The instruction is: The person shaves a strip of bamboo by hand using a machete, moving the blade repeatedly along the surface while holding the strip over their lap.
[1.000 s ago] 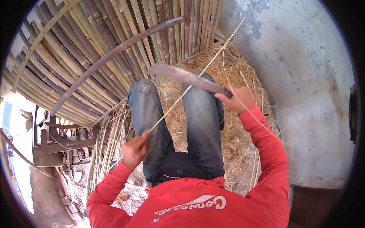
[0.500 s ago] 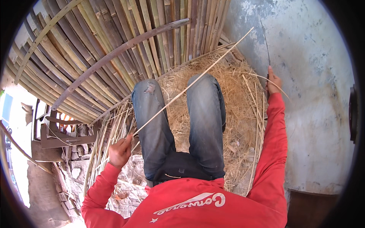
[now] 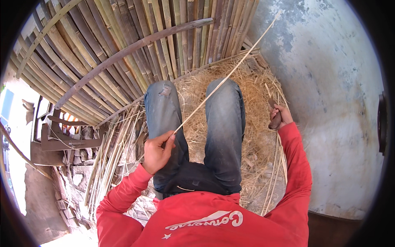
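My left hand [image 3: 158, 151] is closed in a pinch around the lower end of a long, thin bamboo strip [image 3: 230, 75]. The strip slants up and away over both my knees, and its far tip lies in front of the wall. On the right, my right hand [image 3: 284, 116] is wrapped round the brown handle of a knife [image 3: 275, 121]. Its blade is seen foreshortened, so its length is hard to make out. Below the knife lies a heap of pale, curly bamboo shavings [image 3: 259, 140].
A panel of bamboo slats [image 3: 123, 53] with curved crosspieces stands ahead and left. Bundled strips [image 3: 111, 158] lie beside my left leg, and more strips [image 3: 275, 177] rest by my right arm. A pale blue wall [image 3: 329, 123] rises on the right. A brown frame [image 3: 74, 144] sits far left.
My left hand has moved right and inward, carrying the strip with it. My right hand has come nearer and left, away from the wall, and the knife has turned. A curved strip near it is gone.
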The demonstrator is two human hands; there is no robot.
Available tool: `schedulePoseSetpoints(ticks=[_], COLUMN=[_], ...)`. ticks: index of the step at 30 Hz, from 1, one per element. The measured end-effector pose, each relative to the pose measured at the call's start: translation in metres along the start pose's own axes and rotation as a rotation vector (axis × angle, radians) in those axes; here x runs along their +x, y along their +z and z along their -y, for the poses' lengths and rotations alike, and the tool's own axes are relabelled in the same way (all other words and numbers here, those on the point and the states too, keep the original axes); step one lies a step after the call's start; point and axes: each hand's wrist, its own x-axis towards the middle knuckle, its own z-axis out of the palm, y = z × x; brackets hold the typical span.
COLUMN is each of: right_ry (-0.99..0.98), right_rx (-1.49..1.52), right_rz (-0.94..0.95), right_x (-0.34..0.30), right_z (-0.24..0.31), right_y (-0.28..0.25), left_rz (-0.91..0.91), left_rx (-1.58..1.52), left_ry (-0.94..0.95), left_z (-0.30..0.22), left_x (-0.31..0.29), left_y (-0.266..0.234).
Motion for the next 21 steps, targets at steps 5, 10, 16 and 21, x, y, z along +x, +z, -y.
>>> schedulePoseSetpoints(ticks=[5,10,16,21], right_ry=[-0.135,0.159,-0.187,-0.688], right_rx=[0.274,0.582,0.082,-0.34], right_rz=[-0.06,0.181,0.279,0.055], right_x=[-0.028,-0.088,-0.146,-0.13], right_z=[-0.049,-0.069,-0.116,-0.135], right_y=[0.006,0.03,0.102,0.115], left_rz=[-0.018,0.054,0.098,0.118], left_rx=[-0.054,-0.091,-0.167,-0.198], left_ry=[-0.015,-0.052,-0.066,-0.106], left_z=[-0.01,-0.006,-0.01,-0.011], left_x=[0.004,0.013,0.025,0.03], left_y=[0.012,0.03,0.047,0.051])
